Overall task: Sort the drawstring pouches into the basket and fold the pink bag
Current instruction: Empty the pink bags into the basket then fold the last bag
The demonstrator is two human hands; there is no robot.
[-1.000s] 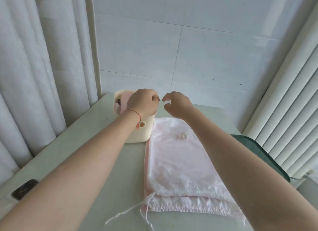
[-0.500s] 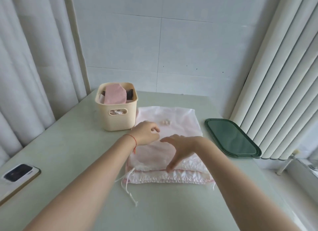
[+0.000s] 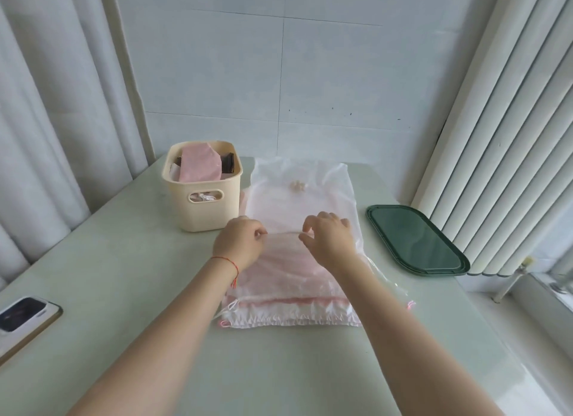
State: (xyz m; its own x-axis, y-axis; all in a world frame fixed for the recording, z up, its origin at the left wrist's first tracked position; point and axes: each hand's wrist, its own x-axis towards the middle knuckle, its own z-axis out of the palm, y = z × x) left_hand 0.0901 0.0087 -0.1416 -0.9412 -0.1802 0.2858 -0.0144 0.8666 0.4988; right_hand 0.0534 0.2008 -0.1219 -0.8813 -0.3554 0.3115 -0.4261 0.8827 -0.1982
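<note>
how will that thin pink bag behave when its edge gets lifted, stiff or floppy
Probably floppy: the pink bag is sheer, and the edge pinched by the left hand and right hand sags between them. Likely very light, since it lies thin and flat on the table. It may slide on the glossy layer beneath.

A: We've got both hands off the basket [image 3: 203, 195] now, back over the pink bag [image 3: 297, 260].
B: Yep, left hand [image 3: 240, 243] and right hand [image 3: 328, 240] each pinching a sheer fold's edge, previously flat.
</note>
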